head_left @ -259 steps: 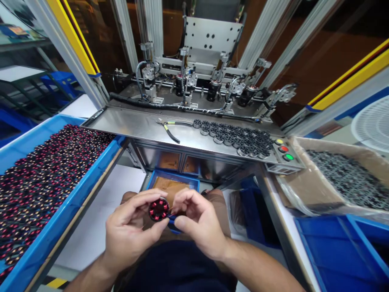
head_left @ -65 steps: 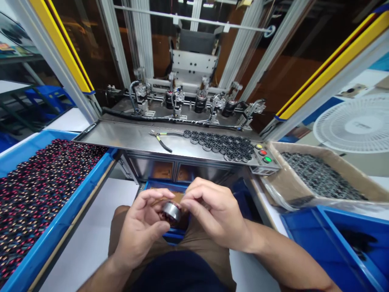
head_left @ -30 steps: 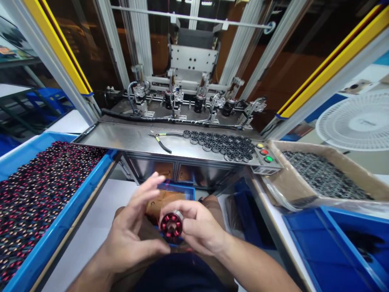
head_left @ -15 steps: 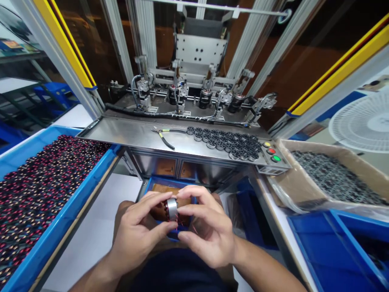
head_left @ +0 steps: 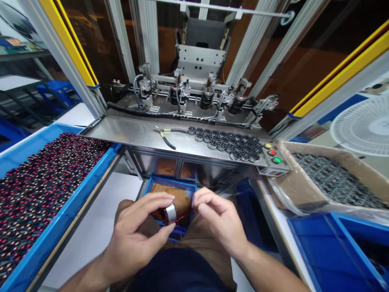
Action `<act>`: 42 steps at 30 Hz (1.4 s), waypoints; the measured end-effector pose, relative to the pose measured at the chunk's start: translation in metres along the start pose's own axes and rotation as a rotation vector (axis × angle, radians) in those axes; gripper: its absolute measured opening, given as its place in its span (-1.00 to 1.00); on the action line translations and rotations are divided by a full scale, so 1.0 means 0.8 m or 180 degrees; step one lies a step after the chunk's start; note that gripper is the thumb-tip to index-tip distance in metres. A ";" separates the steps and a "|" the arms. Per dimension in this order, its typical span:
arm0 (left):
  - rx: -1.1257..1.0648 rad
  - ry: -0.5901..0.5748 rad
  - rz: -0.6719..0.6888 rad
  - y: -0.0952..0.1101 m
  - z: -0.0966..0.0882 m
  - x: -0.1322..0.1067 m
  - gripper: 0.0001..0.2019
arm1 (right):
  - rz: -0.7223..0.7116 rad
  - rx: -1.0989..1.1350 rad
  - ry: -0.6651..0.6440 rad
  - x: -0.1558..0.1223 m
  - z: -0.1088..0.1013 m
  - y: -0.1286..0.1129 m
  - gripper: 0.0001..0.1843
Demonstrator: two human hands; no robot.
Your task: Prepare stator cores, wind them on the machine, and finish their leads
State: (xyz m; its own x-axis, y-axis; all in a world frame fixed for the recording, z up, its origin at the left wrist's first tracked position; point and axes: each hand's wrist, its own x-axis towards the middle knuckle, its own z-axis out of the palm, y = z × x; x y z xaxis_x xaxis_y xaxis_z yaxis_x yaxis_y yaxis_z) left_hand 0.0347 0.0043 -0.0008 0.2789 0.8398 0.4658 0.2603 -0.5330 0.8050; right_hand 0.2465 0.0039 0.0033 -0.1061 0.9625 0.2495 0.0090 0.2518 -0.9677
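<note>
My left hand (head_left: pixel 142 223) grips a wound motor stator (head_left: pixel 170 213) between thumb and fingers, above my lap. A smooth silvery ring forms its outside, with dark red windings showing on the left side. Thin red wires (head_left: pixel 180 221) trail from its lower right edge, one toward my right hand and another hanging down. To the right, apart from the stator, my right hand (head_left: pixel 217 217) is closed with thumb and fingertips together. Whatever may be in that pinch is too small or hidden to make out.
A blue bin (head_left: pixel 194 188) stands below my hands. Cutting pliers (head_left: pixel 165 136) and rows of black-and-silver rings (head_left: pixel 227 142) lie on the metal shelf (head_left: pixel 130 132). Wound stators fill the left blue tray (head_left: pixel 117 149); grey parts fill the right box (head_left: pixel 288 147). Buttons (head_left: pixel 272 153) sit right.
My right hand has moved away from the stator to the right, and its fingers have closed together. The stator stays in my left hand, slightly lower and tilted. The head view has shifted slightly.
</note>
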 end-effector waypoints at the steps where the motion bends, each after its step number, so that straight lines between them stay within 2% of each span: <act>1: 0.0290 -0.0058 0.0190 0.001 -0.003 0.000 -0.52 | -0.0059 -0.0081 -0.0098 0.002 -0.006 -0.004 -0.74; 3: 0.0736 -0.0163 0.0539 0.004 -0.009 0.002 -0.47 | -0.0288 -0.0411 -0.0432 0.006 -0.010 -0.018 -0.71; 5: 0.0963 -0.0267 0.0786 0.007 -0.012 0.002 -0.42 | -0.0525 -0.0910 -0.0810 0.010 -0.005 -0.034 -0.80; 8: 0.1024 -0.0454 0.0799 0.010 -0.017 -0.001 -0.36 | -0.1127 -0.1647 -0.1140 0.018 0.003 -0.051 -0.95; 12: 0.0711 -0.0866 0.0585 0.011 -0.032 -0.007 -0.42 | -0.2421 -0.2475 -0.1705 0.031 -0.008 -0.055 -0.74; 14: 0.0538 -0.1010 0.0516 0.011 -0.040 -0.009 -0.48 | -0.2735 -0.2651 -0.1977 0.036 -0.018 -0.057 -0.68; 16: 0.0475 -0.0972 0.0465 0.011 -0.044 -0.010 -0.52 | -0.2603 -0.2696 -0.1993 0.038 -0.025 -0.062 -0.71; 18: 0.0501 -0.0802 0.0458 0.012 -0.043 -0.010 -0.53 | -0.2284 -0.2587 -0.1790 0.037 -0.024 -0.069 -0.84; 19: 0.0545 -0.0696 0.0489 0.012 -0.041 -0.009 -0.53 | -0.2144 -0.2482 -0.1678 0.035 -0.020 -0.073 -0.82; 21: 0.0645 -0.0498 0.0590 0.012 -0.035 -0.008 -0.54 | -0.2032 -0.2298 -0.1498 0.029 -0.005 -0.075 -0.61; 23: 0.0700 -0.0347 0.0680 0.012 -0.031 -0.007 -0.54 | -0.2128 -0.2341 -0.1432 0.024 0.014 -0.072 -0.66; 24: 0.0696 -0.0298 0.0699 0.011 -0.031 -0.008 -0.54 | -0.2216 -0.2434 -0.1456 0.021 0.021 -0.069 -0.74; 26: 0.0608 -0.0309 0.0625 0.007 -0.036 -0.011 -0.54 | -0.2417 -0.2615 -0.1611 0.018 0.029 -0.063 -0.74; 30: 0.0036 -0.0530 -0.0017 -0.008 -0.059 -0.027 -0.57 | -0.2622 -0.2709 -0.2284 0.034 0.018 -0.058 -0.69; 32: -0.0430 -0.0328 -0.0415 -0.016 -0.066 -0.033 -0.61 | -0.2556 -0.2645 -0.2313 0.068 0.009 -0.049 -0.73; 34: -0.0840 0.0180 -0.0725 -0.023 -0.067 -0.033 -0.63 | -0.2292 -0.2723 -0.1868 0.121 0.005 -0.030 -0.82; 36: -0.1129 0.0722 -0.0890 -0.026 -0.061 -0.029 -0.64 | -0.1765 -0.3239 -0.1211 0.184 0.007 -0.003 -0.56; 37: -0.1244 0.0922 -0.0935 -0.027 -0.058 -0.026 -0.64 | -0.1332 -0.3642 -0.1042 0.214 0.009 0.013 -0.40; 40: -0.1521 0.1199 -0.1096 -0.028 -0.049 -0.019 -0.63 | -0.0876 -0.3957 -0.1025 0.283 0.019 0.054 -0.13; 42: -0.1546 0.1305 -0.1232 -0.028 -0.048 -0.018 -0.63 | -0.0726 -0.4031 -0.1131 0.303 0.024 0.072 -0.12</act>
State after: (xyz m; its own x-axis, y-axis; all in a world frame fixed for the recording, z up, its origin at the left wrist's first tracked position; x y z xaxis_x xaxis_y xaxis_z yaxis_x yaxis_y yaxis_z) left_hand -0.0104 0.0081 -0.0116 -0.1419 0.9801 0.1390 -0.1946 -0.1653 0.9668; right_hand 0.2020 0.2495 0.0076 -0.4786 0.8571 0.1904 0.8469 0.5079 -0.1577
